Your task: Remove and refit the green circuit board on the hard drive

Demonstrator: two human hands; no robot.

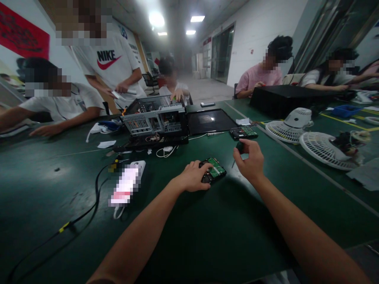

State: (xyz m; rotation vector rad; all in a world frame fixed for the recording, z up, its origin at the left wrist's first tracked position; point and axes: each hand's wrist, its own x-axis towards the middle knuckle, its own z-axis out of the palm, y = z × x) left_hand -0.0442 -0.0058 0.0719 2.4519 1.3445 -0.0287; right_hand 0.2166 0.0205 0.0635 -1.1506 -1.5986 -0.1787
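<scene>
A small hard drive with a green circuit board facing up lies on the green table. My left hand rests on its left side, fingers curled over the drive and holding it down. My right hand hovers just right of the drive, closed round a dark-handled screwdriver whose thin shaft points down toward the table beside the drive.
An open computer case and a black side panel sit further back. A second drive lies behind. Fan grilles rest at right. A phone and black cable lie at left. Several people sit or stand round the table.
</scene>
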